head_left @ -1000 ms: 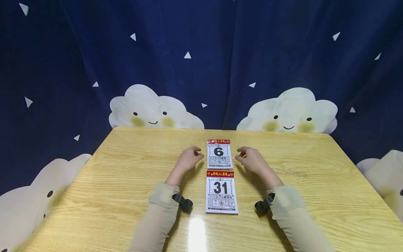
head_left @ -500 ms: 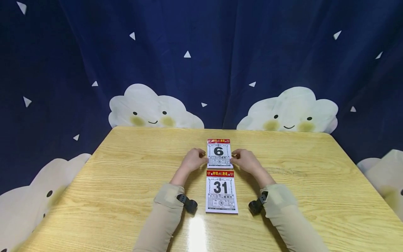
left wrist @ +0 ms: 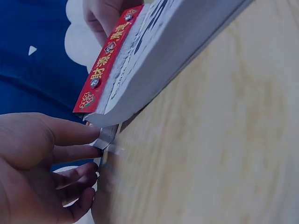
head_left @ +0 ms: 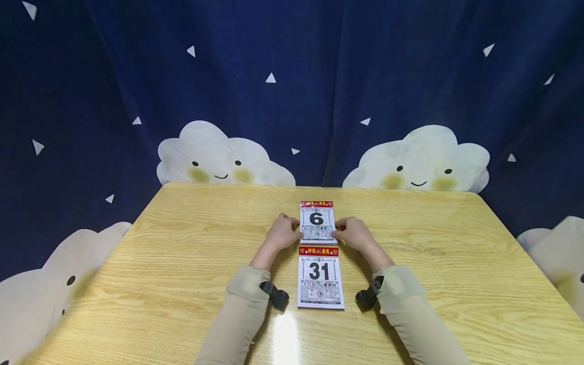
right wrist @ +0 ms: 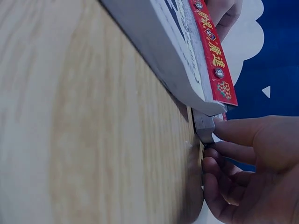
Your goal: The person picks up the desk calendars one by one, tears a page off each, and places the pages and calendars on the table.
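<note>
Two tear-off calendars with red headers lie one behind the other on the table. The farther calendar (head_left: 317,219) shows a large 6, the nearer calendar (head_left: 320,279) a 31. My left hand (head_left: 282,232) pinches the 6 calendar by its left edge, thumb on top near the lower corner. On the opposite edge, my right hand (head_left: 357,234) pinches it the same way. Each wrist view has the 31 calendar's red header (left wrist: 105,65) up close, hiding most of the 6 calendar; only a grey side corner (right wrist: 204,128) shows by the right thumb.
The wooden table (head_left: 182,243) stretches out on both sides of the calendars. Behind it hangs a dark blue curtain (head_left: 246,101) with white triangles and smiling clouds. A black wrist camera (head_left: 278,299) sits at the left cuff, another wrist camera (head_left: 367,299) at the right.
Both hands have come inward from beside the 6 calendar, the left going right and the right going left, and now grip its edges. The calendars stay about where they were.
</note>
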The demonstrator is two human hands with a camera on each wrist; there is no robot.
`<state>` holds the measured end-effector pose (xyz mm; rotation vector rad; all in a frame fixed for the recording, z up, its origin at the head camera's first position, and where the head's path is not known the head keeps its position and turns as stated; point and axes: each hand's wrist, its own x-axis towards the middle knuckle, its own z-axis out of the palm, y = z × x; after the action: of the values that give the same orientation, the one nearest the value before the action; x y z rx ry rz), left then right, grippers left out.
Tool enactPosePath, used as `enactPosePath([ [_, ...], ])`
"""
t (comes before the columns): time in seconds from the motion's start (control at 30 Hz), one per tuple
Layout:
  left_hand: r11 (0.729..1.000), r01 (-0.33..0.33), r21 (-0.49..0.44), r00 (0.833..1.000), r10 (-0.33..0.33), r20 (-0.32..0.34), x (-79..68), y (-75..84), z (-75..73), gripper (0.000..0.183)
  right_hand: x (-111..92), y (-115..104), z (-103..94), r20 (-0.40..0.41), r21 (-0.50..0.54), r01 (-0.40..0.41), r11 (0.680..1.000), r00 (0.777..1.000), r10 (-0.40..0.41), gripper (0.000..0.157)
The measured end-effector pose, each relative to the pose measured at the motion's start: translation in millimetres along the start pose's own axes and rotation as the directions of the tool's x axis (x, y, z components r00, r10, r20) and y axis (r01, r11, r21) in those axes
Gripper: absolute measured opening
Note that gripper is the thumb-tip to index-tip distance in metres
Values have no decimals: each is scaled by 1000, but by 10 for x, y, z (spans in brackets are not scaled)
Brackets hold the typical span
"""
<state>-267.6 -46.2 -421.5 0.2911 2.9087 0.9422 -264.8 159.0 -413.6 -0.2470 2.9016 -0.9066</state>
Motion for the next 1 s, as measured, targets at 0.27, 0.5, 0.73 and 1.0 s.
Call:
enactPosePath([
  [0.27,993,29,-116,997,-37,-65,-18,20,42,45,-2,-4,29,-64,41,-49,998,997,52,35],
  [0.5,981,24,-192,993,-45,-105,-29,25,52,43,-18,-33,40,-91,233,-117,965,986,142,37],
  [0.73,953,18,-304,991,-58,-124,-33,34,59,44,3,4,54,-56,441,-167,882,975,213,40],
  [1.0,902,18,-431,989,-78,-122,-20,57,67,44,-7,-44,67,-49,562,-185,806,966,255,43],
])
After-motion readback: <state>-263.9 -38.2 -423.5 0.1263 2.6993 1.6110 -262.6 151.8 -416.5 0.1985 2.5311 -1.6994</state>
